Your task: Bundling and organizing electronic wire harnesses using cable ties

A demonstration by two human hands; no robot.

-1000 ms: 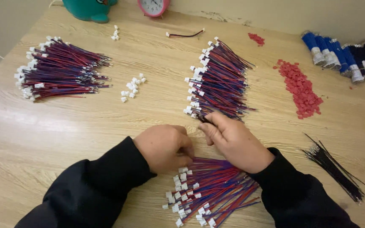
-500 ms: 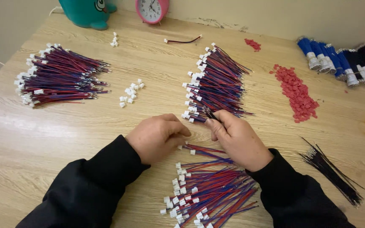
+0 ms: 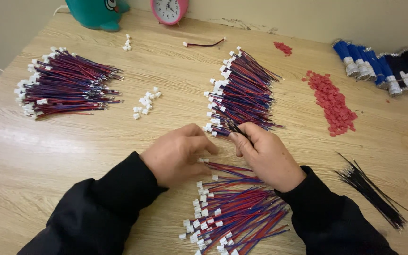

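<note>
Wire leads with white plug housings are the work in hand: each lead is a thin red and blue pair, crimped into a small white connector at one end. I see three heaps of them on the wooden table. The near heap lies directly below the hands, connectors to the left, wires fanning right. The middle heap lies just beyond the hands, connectors along its left edge. The far-left heap lies well apart from both hands. The right hand rests at the near end of the middle heap, thumb and forefinger pinched together on a thin dark lead that angles up and left out of the grip; I cannot tell whether it is one wire or several. The left hand lies palm down just left of the right hand, fingers curled together and pointing right, touching the upper edge of the near heap; I cannot tell whether it grips anything. Both wrists wear black sleeves. Loose white housings lie between the far-left and middle heaps, with a smaller cluster farther back. To the right I note a strip of red plastic pieces, a bundle of black ties near right, and blue and black wire bundles at the far right. A pink clock and a teal figure stand at the far edge.
</note>
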